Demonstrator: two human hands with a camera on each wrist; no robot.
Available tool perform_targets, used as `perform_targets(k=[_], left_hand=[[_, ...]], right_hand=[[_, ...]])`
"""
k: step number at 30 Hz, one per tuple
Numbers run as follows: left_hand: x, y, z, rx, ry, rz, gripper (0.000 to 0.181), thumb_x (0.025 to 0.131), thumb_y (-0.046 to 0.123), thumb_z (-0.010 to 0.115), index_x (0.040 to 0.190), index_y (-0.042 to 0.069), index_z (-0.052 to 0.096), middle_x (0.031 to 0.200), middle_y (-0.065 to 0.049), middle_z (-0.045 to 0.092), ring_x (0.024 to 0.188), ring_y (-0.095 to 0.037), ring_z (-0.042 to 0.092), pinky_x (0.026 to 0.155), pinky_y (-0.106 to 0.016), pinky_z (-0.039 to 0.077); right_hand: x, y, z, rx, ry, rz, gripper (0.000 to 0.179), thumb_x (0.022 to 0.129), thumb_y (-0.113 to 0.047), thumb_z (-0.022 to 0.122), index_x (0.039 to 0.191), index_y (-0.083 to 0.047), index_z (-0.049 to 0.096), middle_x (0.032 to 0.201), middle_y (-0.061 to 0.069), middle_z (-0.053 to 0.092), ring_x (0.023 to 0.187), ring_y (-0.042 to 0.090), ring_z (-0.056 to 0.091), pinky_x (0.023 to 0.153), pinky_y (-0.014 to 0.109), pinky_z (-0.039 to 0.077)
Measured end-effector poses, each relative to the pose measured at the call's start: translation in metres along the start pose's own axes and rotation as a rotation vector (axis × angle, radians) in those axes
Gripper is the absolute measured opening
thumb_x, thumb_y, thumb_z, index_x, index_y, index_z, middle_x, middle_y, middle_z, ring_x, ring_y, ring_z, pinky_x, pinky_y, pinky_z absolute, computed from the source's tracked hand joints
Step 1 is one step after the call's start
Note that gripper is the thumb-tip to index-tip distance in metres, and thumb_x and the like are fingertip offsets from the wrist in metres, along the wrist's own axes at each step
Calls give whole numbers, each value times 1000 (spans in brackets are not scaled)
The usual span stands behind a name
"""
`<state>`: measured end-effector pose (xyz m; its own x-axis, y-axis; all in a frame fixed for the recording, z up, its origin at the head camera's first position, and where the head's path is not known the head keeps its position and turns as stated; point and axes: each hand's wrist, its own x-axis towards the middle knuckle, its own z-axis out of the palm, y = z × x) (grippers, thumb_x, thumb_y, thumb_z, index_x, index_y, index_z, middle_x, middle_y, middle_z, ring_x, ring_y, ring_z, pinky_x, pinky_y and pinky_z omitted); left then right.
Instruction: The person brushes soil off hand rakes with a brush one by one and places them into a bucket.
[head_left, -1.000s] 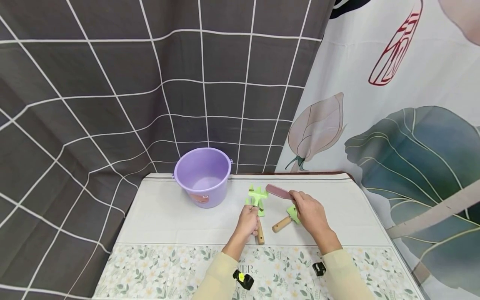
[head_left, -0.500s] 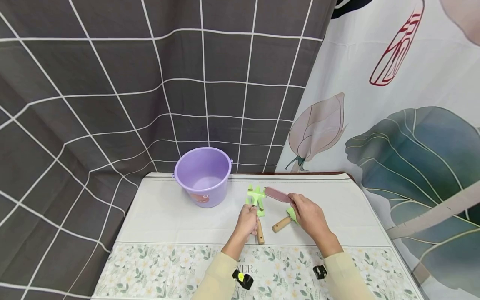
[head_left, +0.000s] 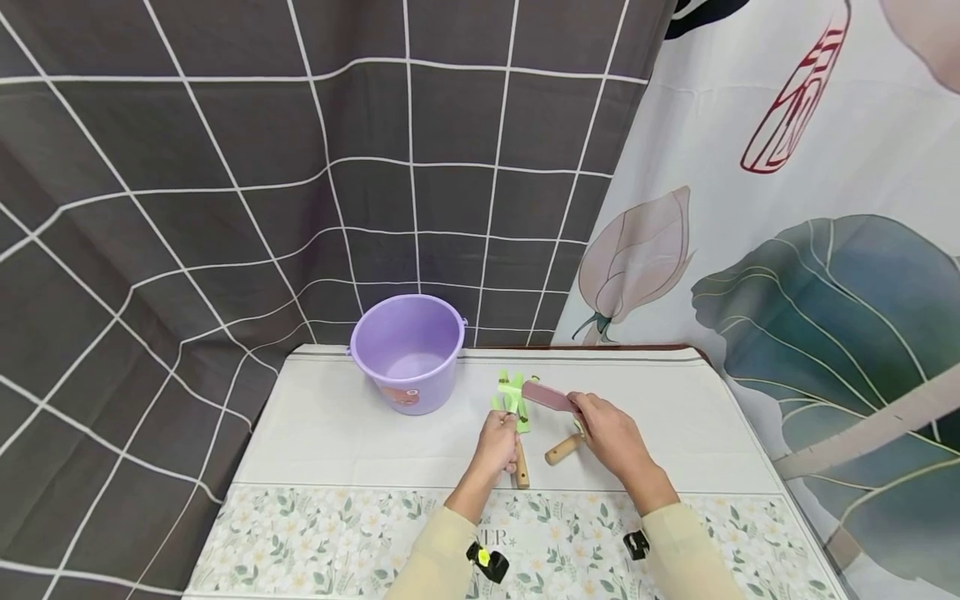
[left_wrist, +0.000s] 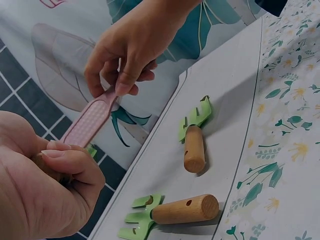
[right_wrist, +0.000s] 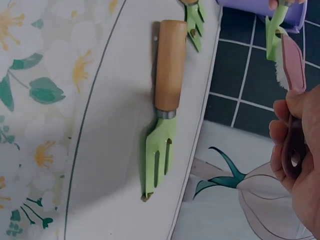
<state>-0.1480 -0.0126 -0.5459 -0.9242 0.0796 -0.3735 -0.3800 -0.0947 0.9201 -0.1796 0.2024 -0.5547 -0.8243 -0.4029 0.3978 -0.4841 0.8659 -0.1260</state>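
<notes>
My left hand (head_left: 495,442) grips the handle of a small green garden rake (right_wrist: 271,40), its head pointing away from me and lifted above the table. From the right, my right hand (head_left: 611,435) holds a pink brush (head_left: 546,396) by its darker handle. White bristles (right_wrist: 281,72) face the rake's head and seem to touch it. Beneath the rake lies a green garden fork (left_wrist: 145,220) with a wooden handle. A second wooden-handled green fork (right_wrist: 161,150) rests to its right, partly hidden by my right hand in the head view. Brown smudges mark the fork tips.
A purple bucket (head_left: 444,387) stands upright at the back left of the white tabletop (head_left: 337,433). Floral cloth (head_left: 315,533) covers the front strip. A dark grid-patterned curtain (head_left: 225,167) hangs behind, and a white lotus-printed one (head_left: 697,125) to the right.
The brush in my right hand has shifted slightly left and down across the rake's head. The rake's head tilts a little differently, while the left hand stays in place.
</notes>
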Motion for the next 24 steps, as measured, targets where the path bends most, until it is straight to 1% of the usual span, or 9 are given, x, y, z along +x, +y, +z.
perform_targets(k=[5,8,13,18,24], left_hand=[[-1,1,0,-2,-2,1,32,111,21,33,135,0,39,83,0,45,55,-6,33,45,-17,27],[-1,0,0,-7,-1,-2,34,111,21,33,136,-1,39,83,0,45,55,-6,33,45,-16,27],[-1,-1,1,-5,-3,-4,35,112,21,33,138,-2,38,83,0,45,55,-6,33,46,-16,27],[-2,-3,1,-3,8,-3,34,112,21,33,136,-2,39,81,1,45,54,-6,33,45,-16,27],[-4,-5,0,10,11,-4,35,112,22,33,137,-1,38,80,2,46,54,-6,33,44,-16,27]], right_hand=[[3,3,-3,-9,26,-8,37,89,-9,81,122,-11,64,97,7,73,82,25,72,68,42,62],[4,4,-4,-17,27,-5,36,90,-10,80,122,-11,63,97,7,73,82,25,72,68,41,62],[4,4,-4,-21,16,19,34,93,-11,77,123,-12,63,98,6,73,83,24,72,68,41,62],[4,5,-5,-12,22,51,32,96,-12,74,125,-11,62,101,8,73,85,26,72,70,42,62],[4,8,-10,8,63,74,31,96,-9,73,125,-8,63,101,11,73,86,29,73,70,46,62]])
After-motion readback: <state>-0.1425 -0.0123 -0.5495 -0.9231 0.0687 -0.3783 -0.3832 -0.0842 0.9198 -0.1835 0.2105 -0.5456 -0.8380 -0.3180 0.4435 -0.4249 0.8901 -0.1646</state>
